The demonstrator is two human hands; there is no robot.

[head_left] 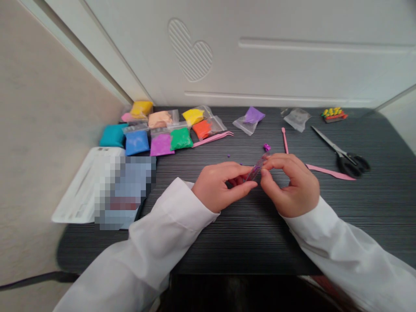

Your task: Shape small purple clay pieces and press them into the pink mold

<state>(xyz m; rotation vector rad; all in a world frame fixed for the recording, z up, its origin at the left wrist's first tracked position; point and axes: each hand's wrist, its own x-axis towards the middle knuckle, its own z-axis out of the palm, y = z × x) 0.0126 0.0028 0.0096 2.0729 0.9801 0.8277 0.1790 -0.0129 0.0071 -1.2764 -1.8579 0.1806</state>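
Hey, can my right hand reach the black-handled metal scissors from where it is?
Likely yes: the black-handled metal scissors lie to the right of your right hand, with only a slim pink knife-shaped tool partly between.

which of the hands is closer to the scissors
Right. The right hand is left of the scissors; the left hand is farther left, beyond the right one.

From 11 to 2 o'clock the background is filled by a white panel, marked just before 12 by a ribbed heart relief and towards 2 by a straight moulding. It is flanked at 9 by a beige wall. Below, a dark, finely grooved bench with rounded corners is softly lit. At 8, a dark strip is seen.
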